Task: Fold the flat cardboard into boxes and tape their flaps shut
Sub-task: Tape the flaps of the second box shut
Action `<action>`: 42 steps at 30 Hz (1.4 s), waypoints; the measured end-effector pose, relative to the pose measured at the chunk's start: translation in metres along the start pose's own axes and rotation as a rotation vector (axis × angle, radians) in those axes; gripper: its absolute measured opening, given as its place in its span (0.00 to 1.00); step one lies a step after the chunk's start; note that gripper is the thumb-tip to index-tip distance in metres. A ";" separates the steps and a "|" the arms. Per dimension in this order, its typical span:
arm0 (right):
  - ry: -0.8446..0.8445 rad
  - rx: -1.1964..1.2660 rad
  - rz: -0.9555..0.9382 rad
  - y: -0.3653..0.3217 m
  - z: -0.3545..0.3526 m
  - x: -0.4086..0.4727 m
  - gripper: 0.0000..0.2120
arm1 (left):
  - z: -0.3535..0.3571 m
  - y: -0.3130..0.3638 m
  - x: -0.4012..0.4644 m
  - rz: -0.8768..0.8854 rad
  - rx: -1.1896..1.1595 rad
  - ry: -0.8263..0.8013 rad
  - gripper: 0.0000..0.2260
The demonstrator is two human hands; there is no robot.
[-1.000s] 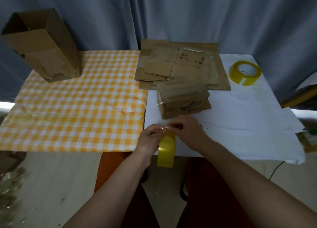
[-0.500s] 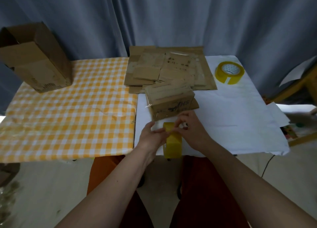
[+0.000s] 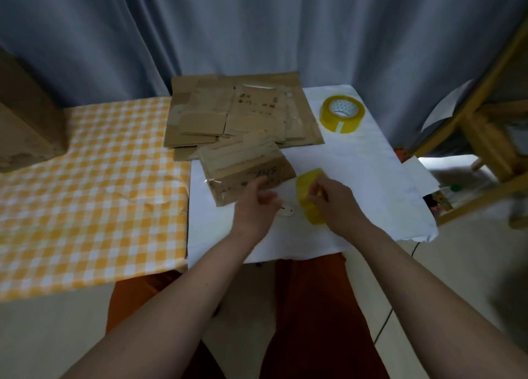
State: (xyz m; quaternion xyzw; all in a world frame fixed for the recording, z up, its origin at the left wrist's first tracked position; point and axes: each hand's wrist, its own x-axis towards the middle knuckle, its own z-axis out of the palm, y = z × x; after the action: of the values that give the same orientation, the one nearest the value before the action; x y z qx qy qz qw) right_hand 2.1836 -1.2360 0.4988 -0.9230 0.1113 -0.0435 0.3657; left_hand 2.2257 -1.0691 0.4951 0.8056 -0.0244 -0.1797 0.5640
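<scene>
The light, stiff folded box (image 3: 245, 173) lay on the white cloth (image 3: 357, 178), touched by the loosely curled left hand (image 3: 254, 207), while the tape roll (image 3: 310, 196) was gripped by the right hand (image 3: 334, 204), and a hold at the box's firm edges was judged best.

- Two yellow tape rolls: one (image 3: 310, 196) in the right hand (image 3: 335, 204), one (image 3: 342, 114) lying far right.
- One small folded box (image 3: 245, 173).
- One large box (image 3: 25, 127), left edge.
- One pile of flat cardboard (image 3: 240, 113); sheets uncountable.
- Two cloths: checked (image 3: 85, 193), white (image 3: 357, 184).
- Two hands; the left hand (image 3: 254, 207) too.
</scene>
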 end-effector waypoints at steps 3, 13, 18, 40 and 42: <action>-0.135 -0.446 -0.083 0.021 0.005 0.006 0.10 | -0.030 0.000 0.012 0.260 0.325 0.177 0.21; -0.409 -0.861 -0.088 0.030 0.036 0.002 0.18 | -0.114 0.006 0.101 0.149 0.729 -0.014 0.19; -0.072 -0.490 -0.194 0.000 0.047 0.001 0.19 | -0.124 0.002 0.109 0.135 0.812 0.030 0.19; -0.331 0.326 0.061 -0.103 0.105 0.009 0.21 | -0.150 -0.055 -0.017 -0.085 0.029 -0.053 0.12; -0.336 0.302 0.040 -0.095 0.111 0.005 0.25 | -0.147 -0.062 -0.014 -0.138 -0.067 -0.005 0.17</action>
State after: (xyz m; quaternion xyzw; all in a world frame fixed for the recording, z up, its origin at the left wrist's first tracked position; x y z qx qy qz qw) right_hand 2.2233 -1.0962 0.4835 -0.8496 0.0595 0.1021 0.5139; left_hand 2.2493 -0.9112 0.4854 0.7856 0.0357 -0.2207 0.5770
